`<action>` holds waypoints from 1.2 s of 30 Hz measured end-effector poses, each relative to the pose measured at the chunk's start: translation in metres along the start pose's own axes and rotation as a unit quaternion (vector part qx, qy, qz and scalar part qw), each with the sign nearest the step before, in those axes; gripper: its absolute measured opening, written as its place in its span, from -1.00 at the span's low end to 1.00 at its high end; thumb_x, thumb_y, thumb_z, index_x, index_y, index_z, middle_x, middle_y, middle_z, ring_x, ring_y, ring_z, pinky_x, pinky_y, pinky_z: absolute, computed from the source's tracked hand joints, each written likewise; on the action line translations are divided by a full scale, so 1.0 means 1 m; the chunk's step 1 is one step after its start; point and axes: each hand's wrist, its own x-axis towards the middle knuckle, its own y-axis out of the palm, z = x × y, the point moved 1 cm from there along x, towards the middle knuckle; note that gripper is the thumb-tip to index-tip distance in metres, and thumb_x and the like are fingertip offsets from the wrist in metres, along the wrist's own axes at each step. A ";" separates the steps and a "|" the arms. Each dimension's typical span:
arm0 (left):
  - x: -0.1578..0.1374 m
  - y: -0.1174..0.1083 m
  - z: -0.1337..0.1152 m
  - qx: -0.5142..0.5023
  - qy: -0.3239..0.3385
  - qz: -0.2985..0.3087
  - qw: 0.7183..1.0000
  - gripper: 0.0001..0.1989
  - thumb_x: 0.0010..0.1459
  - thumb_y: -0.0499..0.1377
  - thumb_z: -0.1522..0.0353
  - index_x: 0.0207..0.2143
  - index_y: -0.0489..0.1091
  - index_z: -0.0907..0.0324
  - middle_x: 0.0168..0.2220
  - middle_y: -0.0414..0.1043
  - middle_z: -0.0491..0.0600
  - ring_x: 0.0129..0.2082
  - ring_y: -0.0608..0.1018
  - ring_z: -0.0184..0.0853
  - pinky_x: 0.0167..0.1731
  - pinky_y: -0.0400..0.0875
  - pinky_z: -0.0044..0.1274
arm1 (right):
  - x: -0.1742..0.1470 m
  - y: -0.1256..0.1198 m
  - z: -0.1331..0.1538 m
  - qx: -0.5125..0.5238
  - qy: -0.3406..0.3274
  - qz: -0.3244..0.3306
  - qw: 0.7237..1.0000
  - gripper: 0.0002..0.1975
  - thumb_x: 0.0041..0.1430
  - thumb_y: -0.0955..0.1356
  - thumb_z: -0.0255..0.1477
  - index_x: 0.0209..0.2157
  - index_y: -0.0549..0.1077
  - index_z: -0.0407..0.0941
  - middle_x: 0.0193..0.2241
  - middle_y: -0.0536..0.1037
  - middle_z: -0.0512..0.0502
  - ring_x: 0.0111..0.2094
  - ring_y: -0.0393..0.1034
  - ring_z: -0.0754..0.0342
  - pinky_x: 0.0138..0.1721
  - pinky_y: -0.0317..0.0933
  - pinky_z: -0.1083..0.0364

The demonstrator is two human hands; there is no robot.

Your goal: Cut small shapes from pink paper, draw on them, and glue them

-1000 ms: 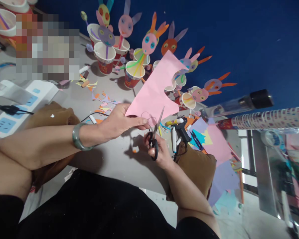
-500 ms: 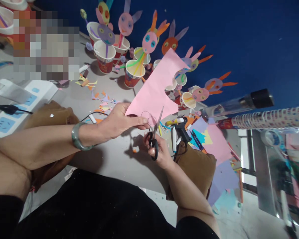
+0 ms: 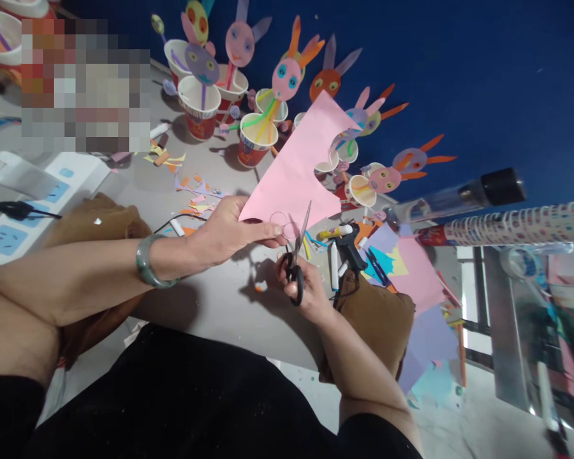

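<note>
A sheet of pink paper (image 3: 291, 172) is pinched at its lower left corner by my left hand (image 3: 224, 236), thumb on top. Its right edge has rounded pieces cut out, and two small circles are drawn near my thumb. My right hand (image 3: 309, 290) grips black-handled scissors (image 3: 299, 245), fingers in the loops. The scissor blades point up, slightly apart, at the paper's lower edge beside the drawn circles. Both hands are held above the table (image 3: 220, 325).
Several paper cups (image 3: 199, 108) with paper animal faces stand along the blue wall. A glue gun (image 3: 351, 248), markers and coloured sheets (image 3: 418, 271) lie right of my hands. Paper scraps (image 3: 196, 191) are strewn at left, near a power strip (image 3: 43, 197). Stacked cups (image 3: 516, 224) lie at right.
Hands, paper and scissors keep nearly the same place. The scissor blades look a little different in angle, and the whole view has shifted slightly.
</note>
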 end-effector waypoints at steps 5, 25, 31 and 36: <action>0.000 -0.001 0.001 -0.002 0.010 0.004 1.000 -0.85 0.02 0.39 0.42 -0.33 0.56 0.31 -0.44 0.63 0.00 -0.43 0.66 -0.37 -0.33 0.62 -0.56 | 0.000 -0.001 0.001 0.006 0.003 0.005 1.000 -0.38 0.01 0.41 0.22 -0.52 0.28 -0.08 -0.54 0.33 0.04 -0.50 0.14 0.16 -0.46 0.08 0.11; -0.002 -0.002 -0.005 0.008 0.018 0.002 1.000 -0.88 0.03 0.38 0.43 -0.35 0.55 0.31 -0.44 0.62 -0.01 -0.43 0.66 -0.38 -0.37 0.60 -0.59 | -0.001 -0.006 0.002 0.028 0.024 0.024 0.999 -0.32 -0.07 0.42 0.27 -0.56 0.30 -0.10 -0.56 0.34 0.06 -0.53 0.10 0.19 -0.47 0.03 0.13; -0.003 -0.001 -0.006 0.015 0.019 -0.006 1.000 -0.84 0.02 0.39 0.41 -0.33 0.54 0.30 -0.42 0.63 0.01 -0.41 0.66 -0.36 -0.35 0.61 -0.56 | -0.001 -0.007 0.007 0.030 0.041 0.028 0.998 -0.31 -0.12 0.43 0.29 -0.57 0.29 -0.09 -0.57 0.32 0.07 -0.54 0.09 0.19 -0.47 0.03 0.13; -0.003 -0.002 -0.006 0.019 0.021 0.001 1.000 -0.85 0.03 0.37 0.41 -0.32 0.53 0.27 -0.42 0.63 -0.02 -0.41 0.66 -0.39 -0.37 0.59 -0.59 | -0.001 -0.008 0.006 0.030 0.036 0.032 0.998 -0.32 -0.09 0.43 0.27 -0.57 0.28 -0.09 -0.58 0.32 0.08 -0.54 0.07 0.19 -0.47 0.02 0.12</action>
